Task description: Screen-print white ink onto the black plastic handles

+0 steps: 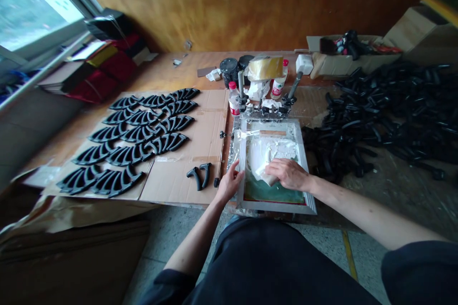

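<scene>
My right hand is closed on a crumpled white wiping cloth, pressed onto the screen printing frame. White paste is smeared over the upper part of its green mesh, while the lower part shows green. My left hand rests against the frame's left edge with its fingers apart, holding nothing. Behind the frame stands a metal clamp fixture. Two black curved handles lie on the cardboard to the left of my left hand. The cloth's underside is hidden.
Rows of black handles cover the cardboard sheet at left. A large heap of black handles lies at right. Red-capped bottles, a dark tub and a yellowish tape roll stand behind the fixture.
</scene>
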Motion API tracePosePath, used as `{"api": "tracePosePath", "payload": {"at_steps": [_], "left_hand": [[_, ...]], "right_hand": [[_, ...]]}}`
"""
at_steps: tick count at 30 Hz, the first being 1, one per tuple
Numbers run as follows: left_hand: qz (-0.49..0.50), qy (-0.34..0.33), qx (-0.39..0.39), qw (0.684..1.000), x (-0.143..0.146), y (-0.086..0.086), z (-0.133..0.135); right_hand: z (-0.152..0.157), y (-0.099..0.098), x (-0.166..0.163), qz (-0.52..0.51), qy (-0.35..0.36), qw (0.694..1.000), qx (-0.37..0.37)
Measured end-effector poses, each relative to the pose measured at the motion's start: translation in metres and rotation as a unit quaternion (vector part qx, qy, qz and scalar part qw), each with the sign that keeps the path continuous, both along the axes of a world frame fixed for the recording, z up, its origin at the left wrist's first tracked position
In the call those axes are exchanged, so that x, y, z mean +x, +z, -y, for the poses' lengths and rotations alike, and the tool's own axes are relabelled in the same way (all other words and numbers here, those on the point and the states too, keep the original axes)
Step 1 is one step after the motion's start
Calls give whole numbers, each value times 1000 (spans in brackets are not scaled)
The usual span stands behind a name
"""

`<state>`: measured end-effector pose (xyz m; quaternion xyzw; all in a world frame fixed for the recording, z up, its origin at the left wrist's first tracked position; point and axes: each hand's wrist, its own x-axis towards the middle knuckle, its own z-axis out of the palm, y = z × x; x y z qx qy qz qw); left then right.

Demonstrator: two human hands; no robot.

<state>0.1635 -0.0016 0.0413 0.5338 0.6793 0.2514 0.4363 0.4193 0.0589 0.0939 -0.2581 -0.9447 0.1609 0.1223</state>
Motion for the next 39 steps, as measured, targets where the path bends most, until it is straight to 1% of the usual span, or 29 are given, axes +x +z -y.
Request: {"api": "tracePosePath", "payload": {"at_steps": [1, 2, 4, 6, 7, 9, 11, 12, 13, 15, 18, 20, 22, 24, 26, 27, 28, 29, 31, 32, 33, 34, 35, 36, 37, 38, 39], "left_hand": [[3, 4, -1, 1000, 0, 1, 0], [8, 10, -1, 1000, 1, 1, 0], [20, 29, 0, 999, 2, 3, 0], [34, 48, 0, 998, 3, 4, 0], [41, 53, 0, 998, 3, 5, 0], [54, 54, -2, 997, 4, 7, 0], [64, 54, -3, 996, 4, 9, 0], [69, 55, -4, 996, 5, 10, 1], [73, 57, -3, 996, 5, 12, 1], [82, 56, 0, 995, 4, 17, 0], [106, 45, 7, 993, 2, 34, 0], [136, 39, 9, 990, 1, 52, -1], [169, 46, 24, 984, 2, 73, -3], [204, 65, 61, 975, 6, 96, -10], [241, 81, 118, 960, 11, 119, -24], [258, 84, 152, 951, 14, 129, -33], [271, 83, 183, 941, 17, 137, -43], [280, 79, 211, 933, 19, 145, -53], [286, 76, 248, 923, 25, 153, -70], [288, 82, 255, 919, 27, 152, -75], [292, 97, 259, 916, 31, 149, -76], [297, 117, 254, 913, 35, 143, -72], [304, 136, 234, 913, 40, 133, -64], [316, 144, 188, 919, 46, 120, -53], [330, 140, 120, 926, 53, 106, -38], [343, 120, 27, 931, 60, 91, -23], [359, 93, -72, 926, 67, 76, -7]], "right_hand": [[1, 2, 4, 4, 15, 1000, -14], [0, 5, 5, 5, 14, 1000, -27], [-5, 6, 2, -7, -25, 999, -37], [-7, 3, -3, -33, -75, 997, -14], [-6, -1, -5, -45, -87, 995, 3], [1, -8, -5, -60, -77, 995, 17], [7, -11, -1, -64, -54, 996, -2], [7, -10, 0, -65, -57, 996, -15], [3, -8, 0, -66, -71, 995, -26], [-12, 2, -6, -75, -128, 989, -31], [-52, 24, -16, -77, -226, 971, -10], [-79, 40, -8, -70, -275, 959, 1], [-100, 52, 18, -98, -324, 941, 12], [-112, 55, 55, -152, -391, 908, 25], [-112, 45, 89, -172, -463, 869, 18], [-108, 36, 98, -163, -487, 858, 5], [-100, 24, 102, -147, -497, 855, -13], [-89, 11, 99, -131, -493, 860, -33], [-63, -17, 78, -101, -441, 890, -59], [-50, -30, 63, -83, -402, 910, -65], [-37, -40, 47, -47, -348, 935, -51], [-26, -48, 31, -15, -314, 949, -34], [-16, -53, 17, 17, -292, 956, -21], [-8, -54, 4, 43, -290, 956, -14], [0, -52, -7, 58, -305, 950, -18], [7, -49, -17, 60, -325, 943, -25], [13, -43, -26, 52, -336, 940, -32]]}}
